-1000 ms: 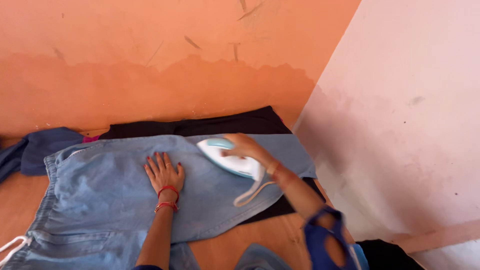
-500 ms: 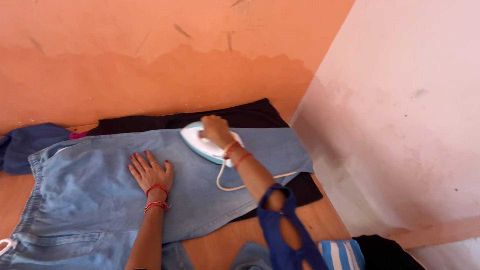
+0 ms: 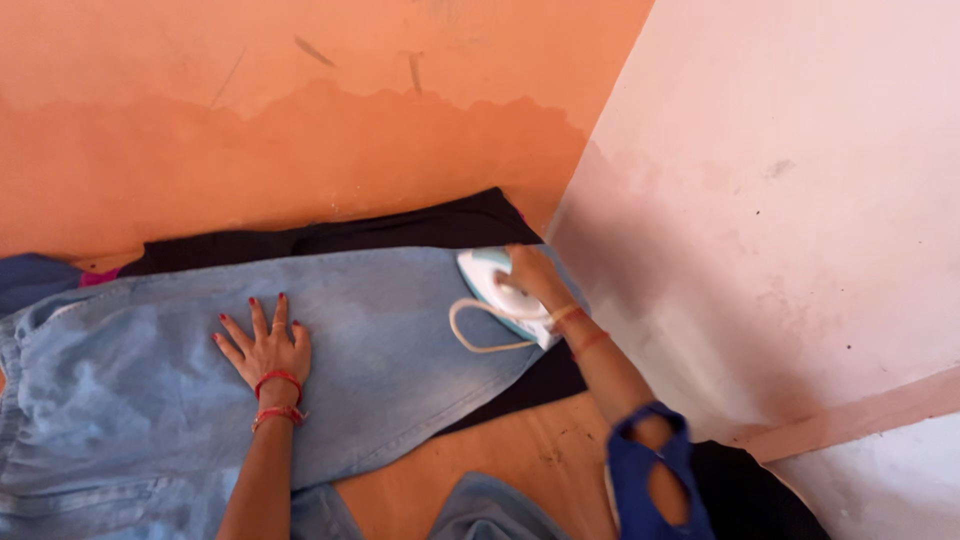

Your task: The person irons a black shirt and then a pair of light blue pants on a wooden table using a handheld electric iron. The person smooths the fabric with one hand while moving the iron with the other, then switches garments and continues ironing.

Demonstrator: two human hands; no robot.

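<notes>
Right hand [image 3: 530, 280] closed round the iron [image 3: 495, 290] handle; rigid, probably heavy. Left hand [image 3: 265, 345] open, flat on soft, limp jeans [image 3: 390, 340], holding nothing.

Left hand [image 3: 262, 343]: lower left of the frame, palm down, fingers spread flat, forearm extended straight up from the bottom edge. Right hand [image 3: 530, 278]: centre right, fingers curled closed in a grip, forearm angled in from lower right.
</notes>
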